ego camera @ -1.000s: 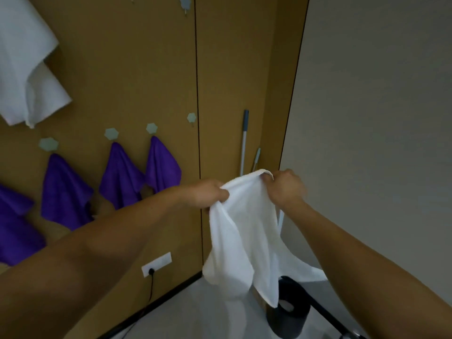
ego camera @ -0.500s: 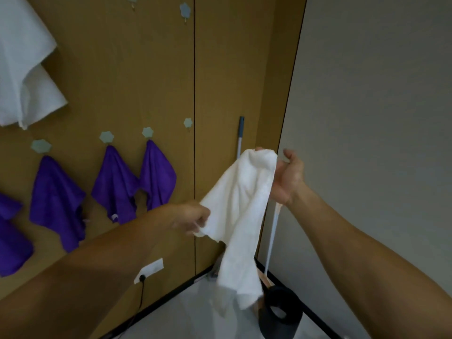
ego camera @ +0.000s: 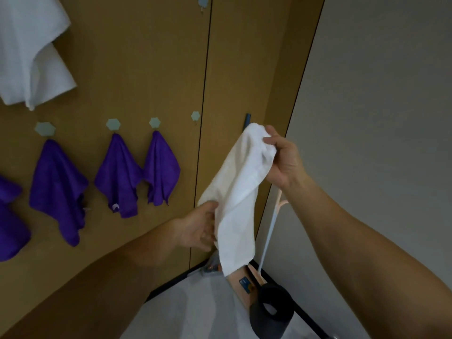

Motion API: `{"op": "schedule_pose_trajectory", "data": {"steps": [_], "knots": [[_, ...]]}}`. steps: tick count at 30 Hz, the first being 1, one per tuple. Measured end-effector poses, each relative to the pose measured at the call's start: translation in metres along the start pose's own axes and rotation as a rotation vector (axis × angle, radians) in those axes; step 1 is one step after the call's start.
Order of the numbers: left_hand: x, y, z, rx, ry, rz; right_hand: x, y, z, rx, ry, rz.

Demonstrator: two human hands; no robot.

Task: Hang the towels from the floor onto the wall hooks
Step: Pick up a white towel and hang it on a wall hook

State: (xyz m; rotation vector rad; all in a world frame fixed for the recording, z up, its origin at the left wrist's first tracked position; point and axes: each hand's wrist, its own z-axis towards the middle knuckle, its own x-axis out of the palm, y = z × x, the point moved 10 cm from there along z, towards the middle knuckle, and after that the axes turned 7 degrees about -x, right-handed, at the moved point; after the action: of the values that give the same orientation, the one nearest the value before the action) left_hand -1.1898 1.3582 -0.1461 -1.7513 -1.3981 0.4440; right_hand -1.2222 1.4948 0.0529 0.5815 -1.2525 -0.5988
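Pinched high by right hand (ego camera: 283, 160), touched low by open left hand (ego camera: 198, 228) — white towel (ego camera: 239, 192) hanging lengthwise, below-right of empty hook (ego camera: 195, 115).

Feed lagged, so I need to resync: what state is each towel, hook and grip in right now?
White towel, held up, unhung.
Right grip, pinching its top.
Left grip, loose, touching its side.
Purple towels, hanging on hooks.
Nearest hook, empty.
Upper white towel, hanging.

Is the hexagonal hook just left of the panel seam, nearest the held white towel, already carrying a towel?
No, that hook is bare, with no cloth hanging from it.
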Motion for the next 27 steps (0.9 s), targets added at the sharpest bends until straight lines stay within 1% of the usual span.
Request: {"op": "schedule_pose_trajectory", "data": {"steps": [3,5,7,9,10,12,15,17,22,24,27], "knots": [[-0.006,-0.01,0.001,0.061,0.024,-0.029,-0.013,0.012,-0.003,-0.04,-0.042,-0.02],[-0.017,-0.025,-0.003,0.105,-0.004,-0.062,-0.028,0.02,-0.006,-0.022,-0.064,-0.124],[-0.032,-0.048,-0.012,0.183,-0.044,-0.161,-0.058,0.032,-0.01,-0.008,-0.172,-0.367],[-0.056,-0.075,-0.026,0.275,-0.122,-0.218,-0.098,0.046,-0.019,0.014,-0.354,-0.647],[-0.066,-0.087,-0.034,0.299,-0.158,-0.217,-0.115,0.049,-0.023,0.037,-0.404,-0.743],[-0.08,-0.11,-0.05,0.326,-0.22,-0.163,-0.137,0.048,-0.029,0.089,-0.446,-0.838],[-0.094,-0.13,-0.066,0.322,-0.377,0.05,-0.145,0.046,-0.033,0.068,-0.48,-0.887],[-0.097,-0.138,-0.075,0.335,-0.43,0.102,-0.141,0.047,-0.034,0.033,-0.495,-0.869],[-0.093,-0.139,-0.088,0.388,-0.379,-0.073,-0.132,0.039,-0.029,0.049,-0.409,-0.743],[-0.09,-0.134,-0.089,0.389,-0.355,-0.104,-0.133,0.042,-0.027,0.043,-0.409,-0.78],[-0.091,-0.132,-0.094,0.437,-0.371,-0.155,-0.142,0.053,-0.028,-0.014,-0.493,-0.904]]}}
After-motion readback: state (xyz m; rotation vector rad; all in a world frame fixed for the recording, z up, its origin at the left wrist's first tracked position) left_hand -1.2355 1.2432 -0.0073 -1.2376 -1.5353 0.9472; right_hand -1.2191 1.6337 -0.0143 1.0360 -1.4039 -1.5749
